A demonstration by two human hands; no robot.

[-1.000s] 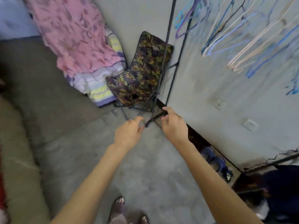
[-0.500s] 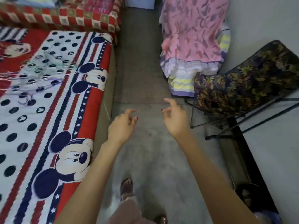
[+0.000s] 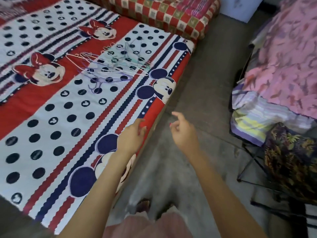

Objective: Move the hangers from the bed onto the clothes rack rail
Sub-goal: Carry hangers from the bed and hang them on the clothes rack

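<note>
Red, white and navy cartoon-mouse cloth is covering the bed (image 3: 51, 107), and I am watching both hands hanging in front of me with nothing in either grip. My left hand (image 3: 131, 137) is reaching out over the near edge of the bed, its fingers loosely extended and relaxed, the fingertips lying at the red border of the sheet; I cannot tell whether they are actually touching it. My right hand (image 3: 184, 133) is hovering over the grey floor (image 3: 193, 79) just beside the bed, fingers half curled and slack, the thumb and forefinger apart, holding nothing. Both forearms are stretching forward from the bottom of the view, roughly parallel, the left angling toward the mattress. Thin wire hangers (image 3: 111, 64), pale pink, green, white and purple, are lying in a tangled flat pile on the dotted part of the sheet, well apart from both hands and farther up the bed. A checkered red quilt (image 3: 171, 14) is bunching at the head of the bed. To the right, pink patterned fabric (image 3: 283, 57) is draping over striped cloth, and a dark leafy folding chair (image 3: 291, 160) is standing near it on the floor.
</note>
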